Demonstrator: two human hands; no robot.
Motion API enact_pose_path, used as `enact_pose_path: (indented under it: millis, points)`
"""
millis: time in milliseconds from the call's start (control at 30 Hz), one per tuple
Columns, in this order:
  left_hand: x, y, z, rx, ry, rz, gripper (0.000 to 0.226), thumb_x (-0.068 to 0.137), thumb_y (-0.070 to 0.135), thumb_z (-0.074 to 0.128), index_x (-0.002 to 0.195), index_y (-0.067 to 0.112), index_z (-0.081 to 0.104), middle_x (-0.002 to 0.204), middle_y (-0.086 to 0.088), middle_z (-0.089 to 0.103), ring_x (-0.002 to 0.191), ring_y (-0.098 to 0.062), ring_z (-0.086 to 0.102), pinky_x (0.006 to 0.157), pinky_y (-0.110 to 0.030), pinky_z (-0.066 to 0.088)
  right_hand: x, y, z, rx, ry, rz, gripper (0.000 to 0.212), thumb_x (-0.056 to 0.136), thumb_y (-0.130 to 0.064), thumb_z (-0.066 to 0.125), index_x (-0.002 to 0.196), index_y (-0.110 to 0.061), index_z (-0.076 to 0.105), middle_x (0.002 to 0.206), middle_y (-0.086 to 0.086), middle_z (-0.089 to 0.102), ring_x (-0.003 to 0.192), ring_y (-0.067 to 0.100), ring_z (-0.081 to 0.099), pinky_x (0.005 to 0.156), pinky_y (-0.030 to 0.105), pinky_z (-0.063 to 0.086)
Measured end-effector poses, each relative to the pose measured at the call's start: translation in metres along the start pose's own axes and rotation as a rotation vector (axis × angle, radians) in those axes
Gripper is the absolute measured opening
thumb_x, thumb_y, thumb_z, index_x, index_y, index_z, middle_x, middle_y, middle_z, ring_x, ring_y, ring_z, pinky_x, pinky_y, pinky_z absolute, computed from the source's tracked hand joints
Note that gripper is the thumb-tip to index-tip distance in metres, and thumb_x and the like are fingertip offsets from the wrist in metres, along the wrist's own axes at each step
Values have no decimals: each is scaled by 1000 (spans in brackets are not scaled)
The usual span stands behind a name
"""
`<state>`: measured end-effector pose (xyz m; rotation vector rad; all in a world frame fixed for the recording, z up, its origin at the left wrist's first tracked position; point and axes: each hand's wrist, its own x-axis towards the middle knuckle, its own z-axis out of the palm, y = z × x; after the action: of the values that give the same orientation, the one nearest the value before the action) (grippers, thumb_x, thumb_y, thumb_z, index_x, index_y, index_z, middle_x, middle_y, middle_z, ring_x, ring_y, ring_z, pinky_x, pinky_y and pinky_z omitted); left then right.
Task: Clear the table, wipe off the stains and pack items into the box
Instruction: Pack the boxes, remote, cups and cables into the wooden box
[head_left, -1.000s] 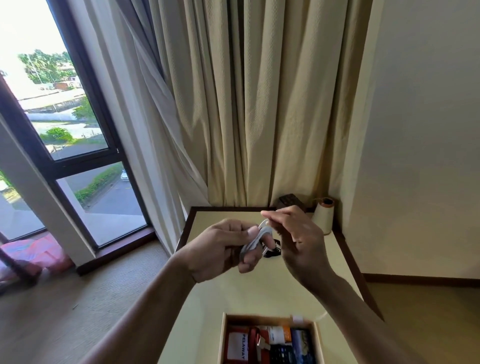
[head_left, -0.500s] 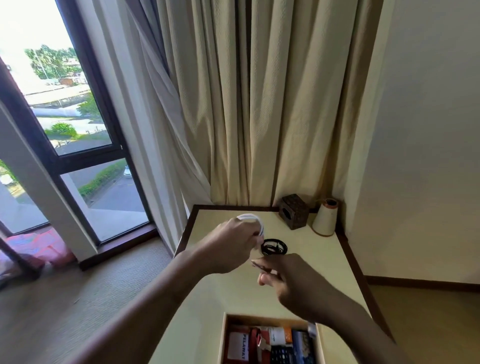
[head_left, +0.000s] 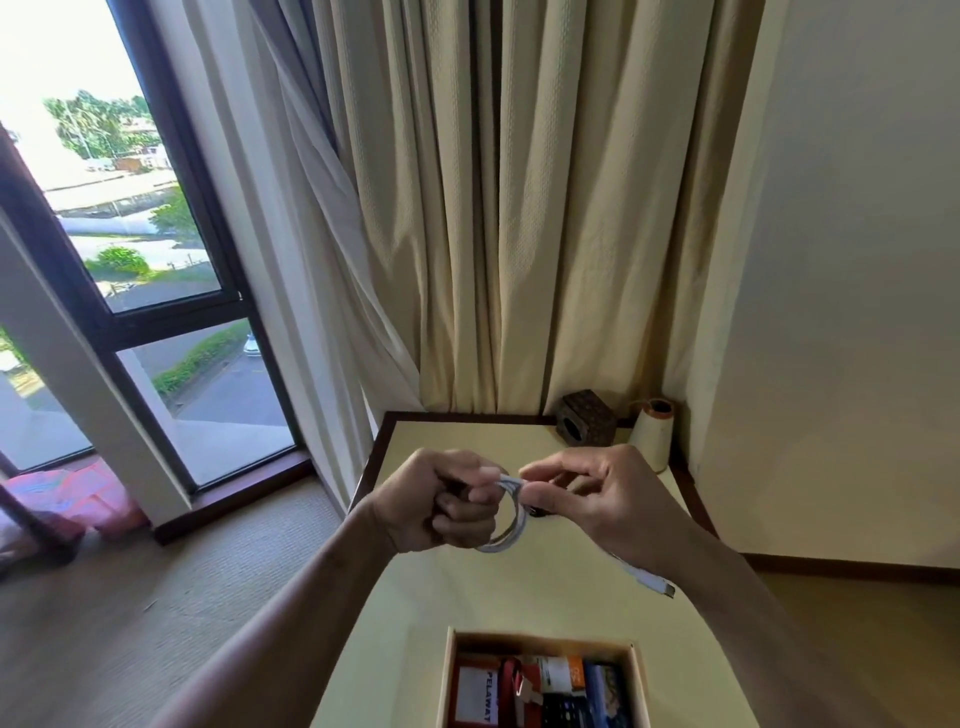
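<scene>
White cable (head_left: 519, 519) — light, limp, likely springy — left hand (head_left: 441, 499) grips the coil, right hand (head_left: 613, 499) pinches a strand, plug (head_left: 662, 587) dangling at four o'clock. Hold across the loops.

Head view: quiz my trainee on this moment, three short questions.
1. True or false: the left hand grips the coiled cable.
2. Where does the box sit? A) at the near edge of the table B) against the curtain C) on the floor
3. Fill in: the right hand ___ the cable between thumb and finger.
Key: 1 true; 2 A; 3 pinches.
</scene>
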<state>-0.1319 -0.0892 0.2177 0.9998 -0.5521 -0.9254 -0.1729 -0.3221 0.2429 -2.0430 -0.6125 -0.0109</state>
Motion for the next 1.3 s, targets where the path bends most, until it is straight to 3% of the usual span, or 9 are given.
enact_pose_path:
  millis: [133,300,433,533,633,800,933,1067,1300]
  points:
    - [11,-5,16,-173,190,114,34,109,20,42,86,2,58,52,3,35,47,-12,41,49,-24,41,3,-9,13,394,152,127,17,95,-24,68,100,-11,79,85,12,76,81,33,74,70,36,63]
    - [20,-8,38,265,653,249,33,106,25,57,100,-4,72,62,-5,48,65,-22,55,77,-36,51,1,-3,7,366,298,125,15,97,-21,66,101,-16,80,82,8,77,81,27,75,71,27,61]
    - [17,-6,44,149,613,282,27,107,22,55,94,0,65,60,-3,34,58,-18,46,69,-37,50,-3,5,0,326,211,78,19,98,-17,64,111,-20,78,85,10,75,76,31,69,68,35,59]
    - [15,-3,46,61,624,276,26,107,21,55,91,2,63,61,-2,29,55,-16,40,64,-35,49,-9,14,-4,124,165,84,24,98,-17,65,118,-27,74,105,-10,75,98,9,68,86,33,58]
    - [15,1,52,26,625,255,25,106,19,56,90,1,64,61,-3,28,54,-17,39,64,-36,50,-7,18,1,-139,332,73,21,97,-23,66,114,-31,74,109,-22,66,110,3,60,93,27,51]
    - [24,4,67,190,749,233,28,105,23,58,89,3,69,59,-2,42,59,-19,50,75,-37,43,0,14,13,297,601,256,15,95,-16,70,103,-26,78,93,-9,79,88,9,75,83,36,63]
    - [23,8,66,425,839,186,33,103,33,60,82,13,74,59,2,47,64,-17,41,70,-37,30,-2,12,12,513,665,310,13,93,-10,71,103,-13,78,84,9,78,79,23,77,78,41,64]
    - [21,10,67,448,795,124,34,104,35,59,83,13,75,59,2,47,63,-16,40,70,-38,28,-3,7,7,600,649,313,16,94,-6,66,105,-11,77,88,9,78,83,24,76,74,33,62]
    - [22,14,65,347,766,105,32,102,37,61,86,15,76,63,2,49,69,-16,44,76,-40,29,-7,2,5,697,419,392,17,94,0,60,106,-5,72,93,14,77,90,32,74,85,53,61]
